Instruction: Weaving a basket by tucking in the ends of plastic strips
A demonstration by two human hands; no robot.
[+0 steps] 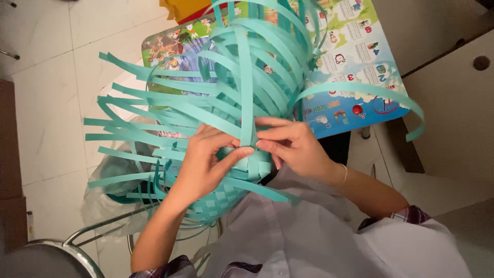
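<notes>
Here we are midway through weaving a basket-like form out of teal paper strips (242, 103), held in front of our chest above our lap. The woven base (218, 198) sits low, toward our body, already tight in a checker pattern, while the loose strips fan upward and outward to both sides. Our left hand (206, 164) cups the woven wall, thumb pressed flat against the upright strip (246, 87) near its foot. Our right hand (288, 146) pinches that same strip between thumb and forefinger, just beside the left thumb, so the two hands almost touch. We judge that the step in hand is seating one strip into the weave, holding its crossing firm. The next move, as we read it, calls for keeping that pinch steady while a neighbouring horizontal strip is led over or under, without letting the earlier rows slacken. Behind the work lies a colourful picture mat (355, 56) on a small table, and a metal chair frame (77, 247) stands at lower left.
</notes>
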